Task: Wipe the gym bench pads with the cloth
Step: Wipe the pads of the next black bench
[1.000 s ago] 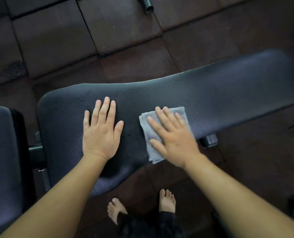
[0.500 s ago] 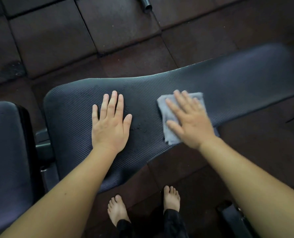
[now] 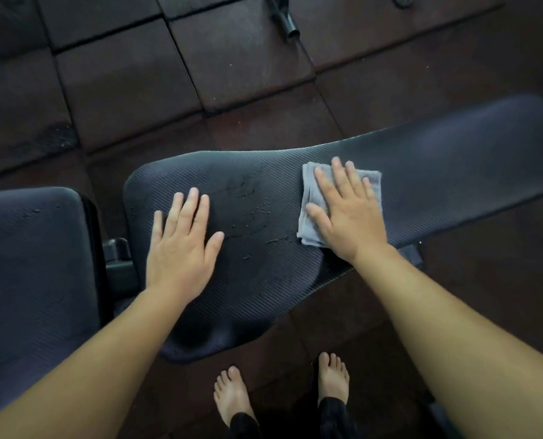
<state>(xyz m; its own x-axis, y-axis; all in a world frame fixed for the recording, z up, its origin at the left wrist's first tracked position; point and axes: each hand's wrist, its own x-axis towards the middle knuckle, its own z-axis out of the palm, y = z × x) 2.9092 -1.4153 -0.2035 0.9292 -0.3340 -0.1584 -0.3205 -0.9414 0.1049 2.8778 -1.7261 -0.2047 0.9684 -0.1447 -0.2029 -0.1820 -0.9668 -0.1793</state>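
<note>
Right hand (image 3: 347,213) flat on grey cloth (image 3: 311,228), fingers straight, pressing it onto the long pad (image 3: 453,160) – droplets (image 3: 257,210) just left of it, left hand (image 3: 181,248) flat, grasping nothing – seat pad (image 3: 32,264) further left

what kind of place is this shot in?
Most likely a gym: a long ribbed bench pad with a separate seat pad beside it, dark rubber-like floor tiles, and a dark tube end at the top edge.

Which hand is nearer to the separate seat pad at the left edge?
Left. The left hand lies flat just right of the seat pad; the right hand presses the cloth farther right.
</note>
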